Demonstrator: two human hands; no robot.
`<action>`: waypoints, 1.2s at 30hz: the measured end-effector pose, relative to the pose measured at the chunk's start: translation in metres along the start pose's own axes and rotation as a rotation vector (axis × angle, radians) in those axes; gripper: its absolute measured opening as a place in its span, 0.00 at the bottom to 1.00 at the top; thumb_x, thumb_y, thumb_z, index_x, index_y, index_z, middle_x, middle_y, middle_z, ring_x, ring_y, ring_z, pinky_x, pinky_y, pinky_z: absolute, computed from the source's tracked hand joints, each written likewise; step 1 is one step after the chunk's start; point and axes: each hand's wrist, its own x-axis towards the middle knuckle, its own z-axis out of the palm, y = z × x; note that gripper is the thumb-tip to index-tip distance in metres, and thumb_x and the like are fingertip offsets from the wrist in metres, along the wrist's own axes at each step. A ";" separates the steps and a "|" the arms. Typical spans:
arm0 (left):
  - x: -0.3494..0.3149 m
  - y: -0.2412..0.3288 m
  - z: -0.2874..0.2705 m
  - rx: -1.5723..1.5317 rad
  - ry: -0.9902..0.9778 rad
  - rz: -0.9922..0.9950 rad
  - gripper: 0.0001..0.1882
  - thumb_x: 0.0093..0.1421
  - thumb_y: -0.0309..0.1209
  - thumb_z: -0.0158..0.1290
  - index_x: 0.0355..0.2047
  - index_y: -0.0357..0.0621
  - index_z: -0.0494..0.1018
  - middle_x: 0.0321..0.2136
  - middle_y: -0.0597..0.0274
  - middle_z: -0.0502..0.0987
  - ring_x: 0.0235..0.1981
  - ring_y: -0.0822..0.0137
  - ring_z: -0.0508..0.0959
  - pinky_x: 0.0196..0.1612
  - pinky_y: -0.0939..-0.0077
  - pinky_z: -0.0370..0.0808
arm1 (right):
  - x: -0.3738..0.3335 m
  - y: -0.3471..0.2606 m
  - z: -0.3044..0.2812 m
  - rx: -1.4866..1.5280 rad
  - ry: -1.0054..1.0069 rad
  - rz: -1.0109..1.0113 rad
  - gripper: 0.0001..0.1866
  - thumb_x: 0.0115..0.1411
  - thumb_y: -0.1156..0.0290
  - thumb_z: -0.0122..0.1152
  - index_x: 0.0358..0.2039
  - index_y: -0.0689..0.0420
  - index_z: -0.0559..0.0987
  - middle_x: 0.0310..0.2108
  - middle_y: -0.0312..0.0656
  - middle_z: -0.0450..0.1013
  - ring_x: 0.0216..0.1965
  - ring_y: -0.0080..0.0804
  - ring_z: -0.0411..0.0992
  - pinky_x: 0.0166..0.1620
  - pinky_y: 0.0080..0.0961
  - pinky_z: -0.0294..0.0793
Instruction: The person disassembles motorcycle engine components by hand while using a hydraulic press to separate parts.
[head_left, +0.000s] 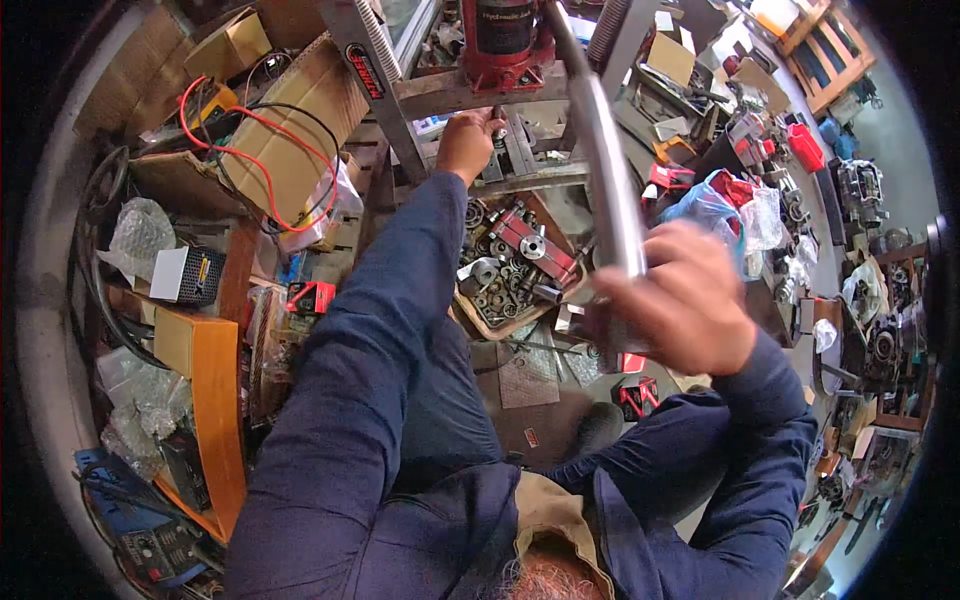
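My right hand (690, 300) grips the steel lever (612, 180) beside the red jack (500, 50); my left hand (468, 145) is under the crossbeam (425, 92), its grip unclear. Likely best: stroke evenly, left fingers clear of the pressing line.

Smooth, glossy metal lever (612, 170); matt cardboard box (322, 90).

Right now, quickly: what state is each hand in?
Left hand: at the press frame below the red jack; whether it grips anything can't be told.
Right hand: motion-blurred, closed around the metal bar.
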 end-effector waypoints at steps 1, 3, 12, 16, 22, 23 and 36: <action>-0.006 -0.005 -0.007 0.042 0.012 -0.006 0.10 0.57 0.32 0.55 0.38 0.41 0.76 0.33 0.46 0.78 0.40 0.47 0.77 0.42 0.59 0.72 | 0.014 -0.007 -0.028 -0.076 -0.023 0.216 0.14 0.50 0.68 0.64 0.37 0.60 0.77 0.28 0.40 0.68 0.29 0.32 0.70 0.32 0.29 0.70; -0.006 -0.003 -0.003 0.041 0.035 0.029 0.10 0.57 0.32 0.55 0.37 0.42 0.76 0.33 0.47 0.78 0.38 0.47 0.77 0.41 0.58 0.72 | 0.028 -0.016 -0.039 -0.010 0.313 0.548 0.15 0.54 0.67 0.64 0.42 0.58 0.76 0.40 0.48 0.74 0.39 0.39 0.75 0.43 0.36 0.74; 0.002 0.003 0.015 0.003 0.041 0.049 0.09 0.57 0.33 0.54 0.34 0.40 0.76 0.30 0.45 0.77 0.36 0.44 0.77 0.38 0.55 0.71 | -0.015 0.003 0.002 0.012 0.006 0.010 0.10 0.50 0.67 0.63 0.30 0.60 0.78 0.18 0.32 0.63 0.22 0.28 0.67 0.24 0.25 0.66; -0.005 -0.016 0.000 0.079 0.011 -0.006 0.10 0.57 0.33 0.55 0.36 0.40 0.76 0.30 0.44 0.77 0.36 0.43 0.76 0.40 0.54 0.71 | 0.042 0.011 -0.045 -0.074 0.554 0.448 0.14 0.55 0.73 0.61 0.42 0.62 0.75 0.35 0.42 0.72 0.35 0.32 0.71 0.39 0.27 0.71; 0.003 0.000 0.011 0.042 0.012 0.022 0.10 0.56 0.32 0.56 0.36 0.40 0.76 0.30 0.44 0.77 0.36 0.43 0.76 0.39 0.53 0.70 | -0.025 -0.010 0.017 -0.028 -0.191 0.006 0.11 0.47 0.67 0.60 0.33 0.56 0.78 0.20 0.32 0.66 0.23 0.25 0.71 0.24 0.24 0.72; 0.004 0.008 0.015 0.004 0.023 0.025 0.10 0.56 0.31 0.56 0.36 0.40 0.76 0.30 0.44 0.77 0.36 0.43 0.76 0.38 0.54 0.71 | -0.029 -0.007 0.017 -0.033 -0.116 0.005 0.11 0.47 0.67 0.61 0.32 0.55 0.78 0.20 0.32 0.65 0.22 0.24 0.70 0.23 0.23 0.71; 0.006 0.006 0.023 0.000 -0.005 -0.009 0.09 0.57 0.33 0.55 0.35 0.41 0.77 0.29 0.45 0.77 0.36 0.44 0.77 0.38 0.54 0.71 | -0.038 -0.007 0.019 -0.032 -0.025 0.023 0.10 0.48 0.67 0.62 0.31 0.55 0.77 0.17 0.32 0.62 0.20 0.28 0.69 0.21 0.25 0.67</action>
